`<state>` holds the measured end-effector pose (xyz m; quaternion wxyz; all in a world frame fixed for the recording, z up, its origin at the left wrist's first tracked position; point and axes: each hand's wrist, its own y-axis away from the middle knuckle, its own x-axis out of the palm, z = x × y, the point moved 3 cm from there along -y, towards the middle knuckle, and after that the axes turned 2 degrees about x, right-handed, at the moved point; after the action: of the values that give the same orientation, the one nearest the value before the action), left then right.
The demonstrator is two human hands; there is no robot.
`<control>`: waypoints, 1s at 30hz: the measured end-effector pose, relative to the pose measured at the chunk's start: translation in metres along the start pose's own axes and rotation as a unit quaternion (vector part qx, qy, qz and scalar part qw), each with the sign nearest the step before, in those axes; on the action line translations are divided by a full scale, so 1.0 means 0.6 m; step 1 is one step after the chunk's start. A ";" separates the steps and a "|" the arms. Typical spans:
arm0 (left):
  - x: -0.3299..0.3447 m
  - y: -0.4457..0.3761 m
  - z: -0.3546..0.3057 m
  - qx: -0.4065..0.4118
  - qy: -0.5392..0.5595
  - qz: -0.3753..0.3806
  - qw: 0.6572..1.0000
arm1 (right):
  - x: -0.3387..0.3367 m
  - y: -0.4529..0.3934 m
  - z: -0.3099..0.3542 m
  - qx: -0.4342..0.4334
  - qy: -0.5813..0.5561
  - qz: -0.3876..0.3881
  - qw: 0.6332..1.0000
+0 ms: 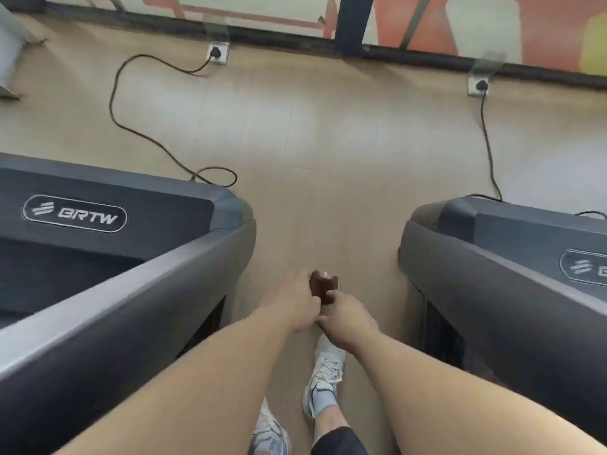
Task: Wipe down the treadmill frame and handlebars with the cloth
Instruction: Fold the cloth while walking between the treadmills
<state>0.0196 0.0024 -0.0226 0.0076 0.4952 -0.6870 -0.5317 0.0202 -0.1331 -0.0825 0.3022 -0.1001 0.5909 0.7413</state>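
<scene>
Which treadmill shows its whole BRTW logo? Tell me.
The left treadmill: its oval BRTW badge is fully visible on the front cover. The right treadmill has its badge cut off by the frame edge.

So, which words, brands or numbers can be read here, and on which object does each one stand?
"BRTW": white badge with a stripe logo on the left treadmill's hood.
Badge on the right treadmill's hood: same stripe logo, lettering cut off by the picture edge, not readable.
No numbers or other signs can be read.

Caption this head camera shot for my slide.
Both hands bunch a brown cloth between two BRTW treadmills.
</scene>
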 end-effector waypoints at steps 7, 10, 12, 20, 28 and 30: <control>0.143 -0.176 0.083 -0.083 0.184 -0.082 0.976 | 0.105 -0.250 -0.082 0.085 -0.077 0.000 0.993; 0.189 -0.214 0.135 -0.113 0.189 -0.083 0.972 | 0.130 -0.337 -0.114 0.098 -0.069 -0.025 0.992; 0.206 -0.231 0.166 -0.150 0.211 -0.109 0.960 | 0.146 -0.376 -0.130 0.105 -0.043 -0.029 0.993; 0.228 -0.227 0.224 -0.184 0.178 -0.089 0.963 | 0.173 -0.410 -0.142 0.112 0.046 -0.084 0.989; 0.171 -0.067 0.171 -0.300 0.264 -0.043 0.916 | 0.128 -0.130 -0.069 0.002 -0.064 -0.098 0.993; 0.133 -0.002 0.142 -0.364 0.378 -0.015 0.851 | 0.104 -0.024 -0.036 -0.020 -0.170 -0.077 0.982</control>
<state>-0.0658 0.0092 -0.1016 0.4383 0.6301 -0.3803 -0.5159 -0.0261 -0.1313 -0.1318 0.4520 -0.0235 0.5069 0.7336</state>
